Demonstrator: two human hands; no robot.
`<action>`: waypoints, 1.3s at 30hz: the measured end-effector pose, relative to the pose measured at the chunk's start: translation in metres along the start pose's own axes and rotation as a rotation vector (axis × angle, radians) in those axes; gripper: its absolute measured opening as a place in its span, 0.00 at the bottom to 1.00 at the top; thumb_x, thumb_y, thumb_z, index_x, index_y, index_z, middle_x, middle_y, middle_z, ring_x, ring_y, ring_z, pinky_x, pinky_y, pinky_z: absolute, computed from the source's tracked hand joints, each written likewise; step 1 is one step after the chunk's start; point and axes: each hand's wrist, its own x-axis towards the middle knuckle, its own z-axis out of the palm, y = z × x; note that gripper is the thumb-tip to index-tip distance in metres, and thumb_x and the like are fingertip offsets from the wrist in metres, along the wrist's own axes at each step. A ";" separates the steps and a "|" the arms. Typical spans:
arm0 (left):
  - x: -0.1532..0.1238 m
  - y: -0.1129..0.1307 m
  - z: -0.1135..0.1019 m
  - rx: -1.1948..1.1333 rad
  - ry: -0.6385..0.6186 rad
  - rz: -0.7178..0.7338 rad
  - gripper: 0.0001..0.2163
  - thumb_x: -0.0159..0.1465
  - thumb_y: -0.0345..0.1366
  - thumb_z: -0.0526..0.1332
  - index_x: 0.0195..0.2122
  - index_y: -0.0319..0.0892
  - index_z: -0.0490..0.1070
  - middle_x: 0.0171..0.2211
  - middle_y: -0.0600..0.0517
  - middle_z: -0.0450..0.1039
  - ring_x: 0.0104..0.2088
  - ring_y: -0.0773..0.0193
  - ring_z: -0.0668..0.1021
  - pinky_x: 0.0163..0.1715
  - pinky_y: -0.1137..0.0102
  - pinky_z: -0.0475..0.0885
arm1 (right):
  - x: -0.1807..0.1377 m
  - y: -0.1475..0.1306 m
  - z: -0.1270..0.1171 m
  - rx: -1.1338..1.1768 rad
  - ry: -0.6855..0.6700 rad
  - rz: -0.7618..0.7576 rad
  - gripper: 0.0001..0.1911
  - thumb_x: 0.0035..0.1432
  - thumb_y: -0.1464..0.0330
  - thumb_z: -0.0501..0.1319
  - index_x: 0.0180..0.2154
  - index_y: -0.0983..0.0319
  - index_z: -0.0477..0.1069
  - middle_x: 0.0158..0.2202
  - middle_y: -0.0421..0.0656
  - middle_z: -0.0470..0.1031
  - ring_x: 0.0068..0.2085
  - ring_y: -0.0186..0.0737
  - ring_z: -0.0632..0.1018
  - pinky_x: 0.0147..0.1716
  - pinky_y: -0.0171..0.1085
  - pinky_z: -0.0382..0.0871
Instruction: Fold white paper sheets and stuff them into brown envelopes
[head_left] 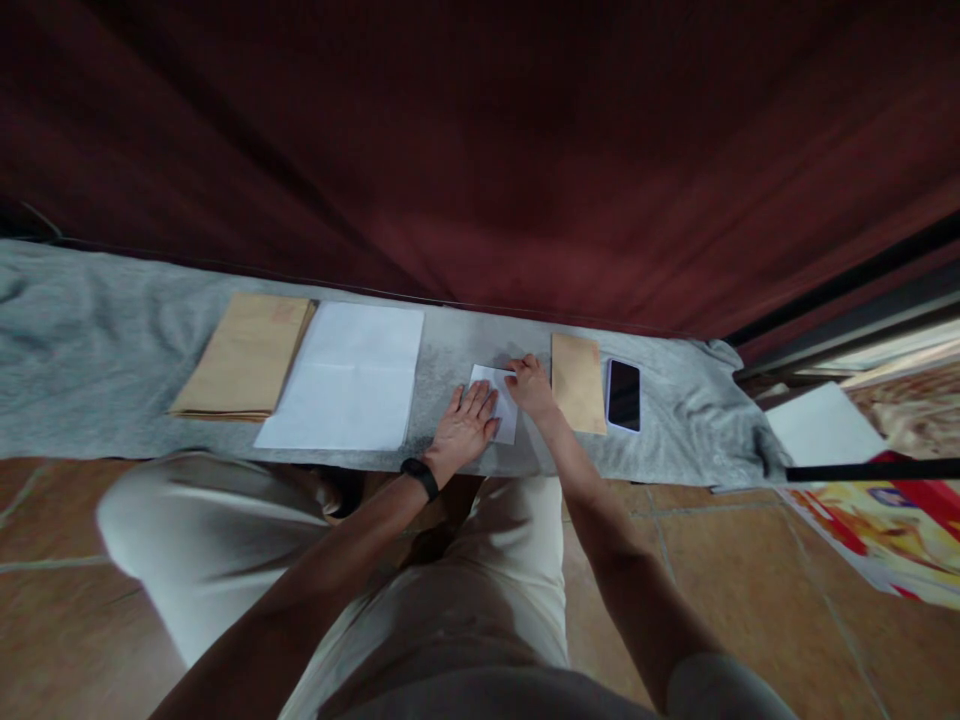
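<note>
A small folded white paper (499, 400) lies on the grey cloth (97, 350) in front of me. My left hand (466, 425) rests flat on its left part, fingers spread; a black band is on that wrist. My right hand (531, 385) presses on the paper's upper right edge with fingers curled down. Just right of that hand lies a brown envelope (577, 382), and beyond it a dark phone (623, 395).
A stack of white sheets (349, 375) and a pile of brown envelopes (244, 355) lie to the left on the cloth. A dark red curtain (480, 130) hangs behind. A white sheet (821, 425) and a colourful print (885, 530) lie at the right, on a tiled floor.
</note>
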 end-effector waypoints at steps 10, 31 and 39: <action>-0.015 -0.008 -0.007 -0.020 0.049 0.101 0.23 0.74 0.38 0.49 0.68 0.38 0.63 0.71 0.43 0.58 0.72 0.50 0.58 0.72 0.49 0.50 | -0.022 0.022 -0.014 0.698 -0.038 0.196 0.03 0.58 0.71 0.62 0.31 0.60 0.72 0.28 0.37 0.72 0.31 0.37 0.78 0.36 0.38 0.80; -0.041 -0.006 -0.005 -0.052 0.016 -0.032 0.27 0.74 0.44 0.50 0.71 0.40 0.58 0.72 0.42 0.54 0.73 0.50 0.56 0.71 0.48 0.51 | -0.111 -0.002 0.013 0.521 0.244 0.413 0.10 0.63 0.70 0.58 0.46 0.61 0.72 0.42 0.49 0.78 0.48 0.47 0.79 0.48 0.44 0.75; -0.044 -0.007 -0.006 -0.048 0.026 -0.027 0.27 0.74 0.41 0.48 0.71 0.36 0.57 0.72 0.40 0.55 0.73 0.50 0.57 0.71 0.48 0.52 | -0.099 -0.036 0.041 0.031 0.179 -0.190 0.24 0.74 0.66 0.48 0.66 0.63 0.64 0.71 0.51 0.61 0.69 0.47 0.64 0.68 0.48 0.58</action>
